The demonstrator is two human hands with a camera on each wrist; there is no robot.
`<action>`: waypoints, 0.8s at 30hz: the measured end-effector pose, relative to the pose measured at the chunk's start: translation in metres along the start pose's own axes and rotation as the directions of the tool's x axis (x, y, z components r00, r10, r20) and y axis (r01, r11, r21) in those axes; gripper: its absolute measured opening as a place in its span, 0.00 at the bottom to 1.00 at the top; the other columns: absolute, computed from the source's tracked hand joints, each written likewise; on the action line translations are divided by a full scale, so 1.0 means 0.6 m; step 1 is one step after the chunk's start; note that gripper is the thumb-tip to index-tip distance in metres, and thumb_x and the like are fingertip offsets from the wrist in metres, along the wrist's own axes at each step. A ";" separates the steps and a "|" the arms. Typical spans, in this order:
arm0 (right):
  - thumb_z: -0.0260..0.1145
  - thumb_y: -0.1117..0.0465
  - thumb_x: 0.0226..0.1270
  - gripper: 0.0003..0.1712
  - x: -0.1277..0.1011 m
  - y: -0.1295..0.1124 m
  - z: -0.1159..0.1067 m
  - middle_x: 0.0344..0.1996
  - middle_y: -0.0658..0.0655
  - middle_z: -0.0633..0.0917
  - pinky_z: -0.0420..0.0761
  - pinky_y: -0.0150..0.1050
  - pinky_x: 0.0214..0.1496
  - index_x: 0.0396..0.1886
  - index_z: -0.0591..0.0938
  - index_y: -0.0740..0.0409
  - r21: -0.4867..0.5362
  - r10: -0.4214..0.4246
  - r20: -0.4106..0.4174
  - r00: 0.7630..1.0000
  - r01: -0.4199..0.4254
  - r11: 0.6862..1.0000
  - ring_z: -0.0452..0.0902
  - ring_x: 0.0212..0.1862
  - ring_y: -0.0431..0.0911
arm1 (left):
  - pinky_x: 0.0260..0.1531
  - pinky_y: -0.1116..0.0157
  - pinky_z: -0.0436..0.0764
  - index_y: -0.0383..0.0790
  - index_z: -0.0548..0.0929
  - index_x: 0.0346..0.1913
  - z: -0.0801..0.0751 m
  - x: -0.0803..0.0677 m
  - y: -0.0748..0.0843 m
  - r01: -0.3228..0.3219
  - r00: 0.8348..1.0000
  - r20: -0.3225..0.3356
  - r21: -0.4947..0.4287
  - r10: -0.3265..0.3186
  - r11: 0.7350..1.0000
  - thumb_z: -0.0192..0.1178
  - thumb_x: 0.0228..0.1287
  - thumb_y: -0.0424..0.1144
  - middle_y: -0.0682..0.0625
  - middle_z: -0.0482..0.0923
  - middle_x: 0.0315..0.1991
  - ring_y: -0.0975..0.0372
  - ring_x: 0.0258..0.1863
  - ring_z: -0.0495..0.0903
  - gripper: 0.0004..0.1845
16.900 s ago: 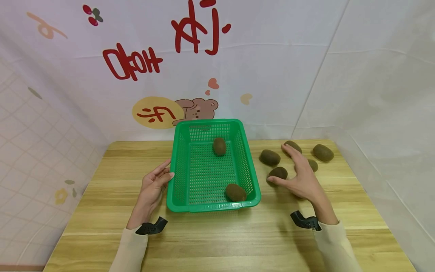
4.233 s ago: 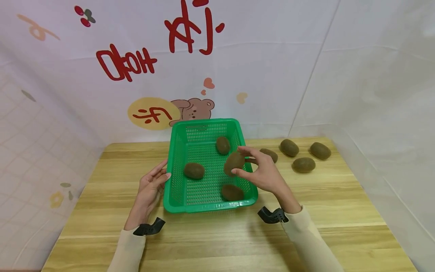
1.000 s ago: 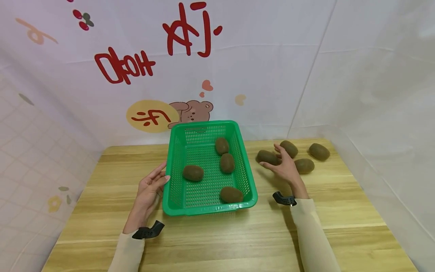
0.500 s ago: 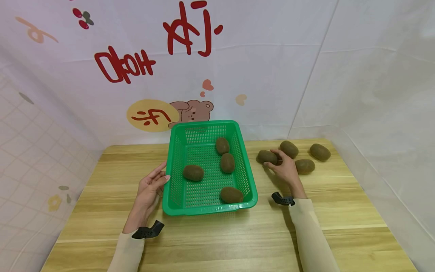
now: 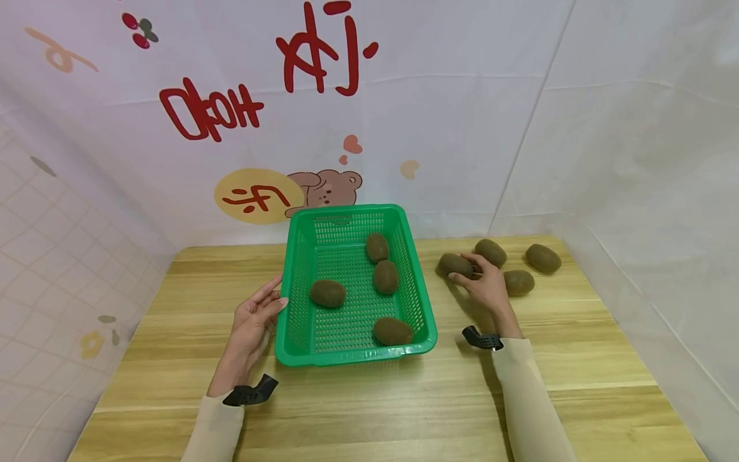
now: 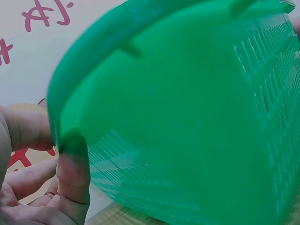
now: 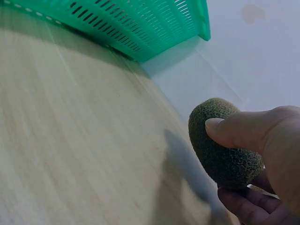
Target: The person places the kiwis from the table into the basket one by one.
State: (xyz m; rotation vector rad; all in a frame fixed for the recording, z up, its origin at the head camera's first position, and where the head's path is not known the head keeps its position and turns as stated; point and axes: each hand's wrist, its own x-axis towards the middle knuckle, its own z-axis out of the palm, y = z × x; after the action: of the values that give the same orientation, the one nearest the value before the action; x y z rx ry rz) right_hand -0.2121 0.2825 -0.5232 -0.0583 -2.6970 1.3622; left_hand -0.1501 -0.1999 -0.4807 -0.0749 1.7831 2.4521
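My left hand [image 5: 253, 326] pinches the left rim of a green plastic basket [image 5: 356, 357], thumb and fingers on either side of the edge in the left wrist view. Several brown kiwis lie in the basket, among them one kiwi [image 5: 328, 293] at the left and another [image 5: 393, 331] near the front wall. To the right of the basket, my right hand [image 5: 486, 287] grips a kiwi [image 7: 222, 147] between thumb and fingers. In the right wrist view its fuzzy skin shows plainly, with a shadow on the tabletop beside it.
Three more kiwis lie on the wooden table [image 5: 358, 417] beyond and beside my right hand: one at the back [image 5: 491, 253], one at the far right [image 5: 543, 258] and one close by my wrist [image 5: 519, 282]. A white printed cloth [image 5: 450, 128] hangs behind the table.
Over the last second my right hand's fingers have closed around the kiwi beside the basket. Earlier it held another kiwi over the basket, which now lies inside. The left hand stays at the rim.
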 end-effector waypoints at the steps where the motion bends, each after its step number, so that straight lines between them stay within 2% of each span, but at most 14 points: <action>1: 0.75 0.48 0.66 0.39 0.000 -0.001 -0.001 0.67 0.67 0.78 0.82 0.59 0.61 0.73 0.74 0.56 0.003 0.000 -0.004 1.000 0.000 1.000 0.79 0.62 0.65 | 0.41 0.76 0.85 0.29 0.62 0.78 0.000 0.000 0.000 0.001 1.000 -0.001 0.000 -0.001 1.000 0.62 0.69 0.24 0.57 0.80 0.41 0.70 0.39 0.82 0.36; 7: 0.75 0.48 0.65 0.39 0.000 -0.011 -0.008 0.66 0.68 0.78 0.83 0.59 0.61 0.72 0.75 0.56 0.022 0.001 -0.016 1.000 0.000 1.000 0.80 0.61 0.66 | 0.40 0.76 0.84 0.29 0.63 0.77 -0.001 0.000 -0.001 -0.006 1.000 -0.002 0.003 0.006 1.000 0.62 0.69 0.24 0.57 0.80 0.40 0.70 0.38 0.82 0.36; 12: 0.75 0.46 0.66 0.40 -0.004 -0.023 -0.016 0.68 0.67 0.76 0.83 0.58 0.62 0.73 0.74 0.54 0.032 0.003 -0.015 1.000 -0.003 0.999 0.79 0.63 0.65 | 0.42 0.76 0.84 0.31 0.64 0.77 -0.001 0.001 -0.002 -0.016 1.000 0.004 0.018 0.016 1.000 0.61 0.70 0.25 0.57 0.79 0.41 0.70 0.39 0.81 0.35; 17: 0.74 0.44 0.65 0.40 -0.006 -0.035 -0.019 0.65 0.65 0.78 0.82 0.56 0.64 0.73 0.74 0.53 0.044 -0.004 -0.020 1.000 0.005 0.999 0.79 0.63 0.63 | 0.42 0.77 0.84 0.31 0.64 0.77 -0.001 0.000 -0.003 -0.015 1.000 0.004 0.017 0.015 1.000 0.62 0.71 0.26 0.57 0.79 0.42 0.70 0.39 0.80 0.34; 24: 0.74 0.46 0.66 0.39 -0.011 -0.056 -0.024 0.66 0.64 0.79 0.81 0.55 0.65 0.73 0.74 0.52 0.077 -0.020 -0.019 1.000 0.022 0.997 0.78 0.65 0.61 | 0.42 0.76 0.84 0.30 0.63 0.77 0.000 -0.002 -0.001 -0.010 1.000 0.004 0.009 0.010 1.000 0.62 0.69 0.25 0.56 0.80 0.42 0.70 0.40 0.81 0.35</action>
State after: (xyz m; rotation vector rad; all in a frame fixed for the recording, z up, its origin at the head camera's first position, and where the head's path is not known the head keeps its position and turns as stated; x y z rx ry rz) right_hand -0.2032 0.2735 -0.4881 -0.0354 -2.6195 1.4509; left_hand -0.1490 -0.1999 -0.4811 -0.0607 1.7978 2.4492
